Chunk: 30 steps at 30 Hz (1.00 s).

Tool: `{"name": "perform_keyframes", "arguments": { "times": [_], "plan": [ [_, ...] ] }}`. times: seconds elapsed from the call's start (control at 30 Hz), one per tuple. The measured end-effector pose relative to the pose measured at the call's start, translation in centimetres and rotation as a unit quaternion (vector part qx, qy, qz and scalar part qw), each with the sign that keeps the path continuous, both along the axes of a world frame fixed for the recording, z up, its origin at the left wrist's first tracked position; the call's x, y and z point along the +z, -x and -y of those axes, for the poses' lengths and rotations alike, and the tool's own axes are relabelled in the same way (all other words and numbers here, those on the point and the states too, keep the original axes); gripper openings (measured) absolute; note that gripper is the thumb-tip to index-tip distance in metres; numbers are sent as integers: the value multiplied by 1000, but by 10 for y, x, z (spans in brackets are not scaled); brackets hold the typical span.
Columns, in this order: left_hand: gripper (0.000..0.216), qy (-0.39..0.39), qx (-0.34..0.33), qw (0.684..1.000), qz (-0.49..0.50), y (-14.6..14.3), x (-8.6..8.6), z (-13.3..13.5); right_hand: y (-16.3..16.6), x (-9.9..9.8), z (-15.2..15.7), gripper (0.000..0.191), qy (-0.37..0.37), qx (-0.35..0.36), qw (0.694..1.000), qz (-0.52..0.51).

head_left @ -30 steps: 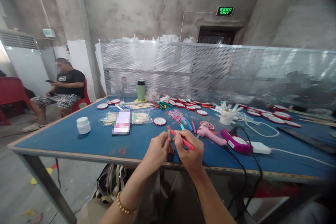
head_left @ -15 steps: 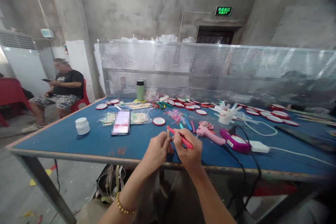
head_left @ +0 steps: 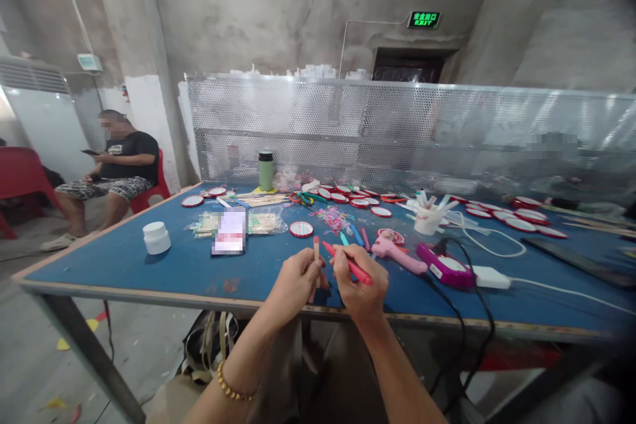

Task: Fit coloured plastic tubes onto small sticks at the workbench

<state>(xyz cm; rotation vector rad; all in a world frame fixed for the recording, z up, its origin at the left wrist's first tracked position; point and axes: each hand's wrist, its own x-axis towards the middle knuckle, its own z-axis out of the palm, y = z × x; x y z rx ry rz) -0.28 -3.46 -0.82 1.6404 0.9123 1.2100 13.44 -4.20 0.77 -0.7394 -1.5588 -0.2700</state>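
Observation:
Near the table's front edge, my left hand (head_left: 297, 276) pinches a flat wooden stick (head_left: 317, 249) held upright; its top end is coloured red. My right hand (head_left: 364, 280) grips a red marker (head_left: 354, 266), its tip pointing left toward the stick with a small gap between them. Beyond my hands lie a round red-rimmed disc (head_left: 301, 230), a pile of small pink and coloured bits (head_left: 332, 218) and a few coloured pens, including a blue one (head_left: 356, 235). To the right of my right hand rests a pink glue gun (head_left: 400, 255).
A purple power strip (head_left: 444, 267) with cables lies to the right, behind it a white cup (head_left: 428, 220) of pens. A phone (head_left: 229, 232) lies on packaged sticks at left, near a white jar (head_left: 156, 238). A green bottle (head_left: 265, 172) stands behind. A person (head_left: 126, 159) sits far left.
My right hand has drawn the marker slightly right, away from the stick. The stick's red-coloured top now shows clear of the marker.

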Motion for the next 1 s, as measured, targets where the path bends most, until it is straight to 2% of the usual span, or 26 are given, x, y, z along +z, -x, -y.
{"name": "perform_keyframes", "arguments": {
  "times": [0.17,0.33,0.53,0.77,1.0],
  "plan": [
    [34,36,-36,997,57,3,1,-4,-3,-3,-1,18,21,23,999,-23],
    [41,63,-24,995,74,3,2,-9,-5,-9,-6,16,64,68,992,-90],
    [36,43,-1,997,64,0,0,-13,-6,-5,-7,26,137,122,976,-118],
    [28,53,-20,998,35,4,2,-9,2,6,-8,36,241,187,929,-209],
    [18,67,-11,997,32,5,1,-9,1,-2,-15,39,264,225,891,-294]
  ]
}}
